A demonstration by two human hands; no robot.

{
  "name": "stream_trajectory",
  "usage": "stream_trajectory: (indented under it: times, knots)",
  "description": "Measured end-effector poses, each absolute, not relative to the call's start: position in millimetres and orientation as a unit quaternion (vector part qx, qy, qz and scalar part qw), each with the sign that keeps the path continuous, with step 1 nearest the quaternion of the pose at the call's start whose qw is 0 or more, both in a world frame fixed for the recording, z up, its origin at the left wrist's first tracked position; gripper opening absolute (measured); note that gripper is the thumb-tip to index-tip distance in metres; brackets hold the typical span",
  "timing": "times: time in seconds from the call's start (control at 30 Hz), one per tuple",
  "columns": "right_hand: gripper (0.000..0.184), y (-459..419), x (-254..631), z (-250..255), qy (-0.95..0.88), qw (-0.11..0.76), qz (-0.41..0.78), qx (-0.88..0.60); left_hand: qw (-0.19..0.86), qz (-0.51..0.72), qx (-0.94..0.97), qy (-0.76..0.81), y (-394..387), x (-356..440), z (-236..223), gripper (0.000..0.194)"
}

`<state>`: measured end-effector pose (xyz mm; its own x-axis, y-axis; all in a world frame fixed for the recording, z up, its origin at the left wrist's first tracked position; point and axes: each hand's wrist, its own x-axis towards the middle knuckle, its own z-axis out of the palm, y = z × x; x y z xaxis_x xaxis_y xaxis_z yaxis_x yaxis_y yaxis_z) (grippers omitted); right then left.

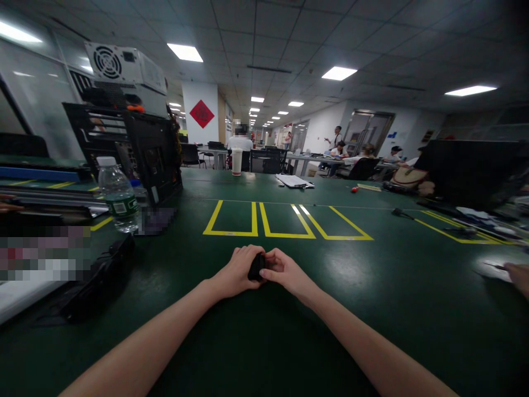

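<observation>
A small black block-shaped object (255, 268) is held between my two hands, low over the green table (264, 331). My left hand (237, 271) wraps round its left side, fingers over the top and thumb below. On the other side, my right hand (285, 271) has its thumb and fingertips closed on the object's right edge. Fingers cover much of it, so its exact kind cannot be made out. Just beyond the hands, yellow tape outlines (285, 236) mark the table top.
At left stand a water bottle (118, 193), an open computer case (152, 154) with a power supply (124, 66), and a black strap bag (95, 281). Farther back are a white cup (237, 161) and a clipboard (294, 181). Another person's hand (518, 275) appears at right, near a monitor (475, 171).
</observation>
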<state>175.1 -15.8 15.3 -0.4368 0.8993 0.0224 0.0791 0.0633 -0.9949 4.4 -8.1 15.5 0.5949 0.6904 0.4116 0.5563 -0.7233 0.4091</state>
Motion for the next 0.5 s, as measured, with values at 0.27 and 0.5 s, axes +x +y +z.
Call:
stream_trajectory:
  times: [0.27,0.5]
  knots:
    - [0.027,-20.8,172.6,19.2,-0.61,0.386,0.552,-0.416,0.136,0.276,0.885,0.348,-10.2,3.3,18.9,0.048]
    - [0.029,-17.7,173.3,18.8,-0.621,0.367,0.562,-0.406,0.143,0.264,0.887,0.35,-12.0,2.6,21.1,0.047]
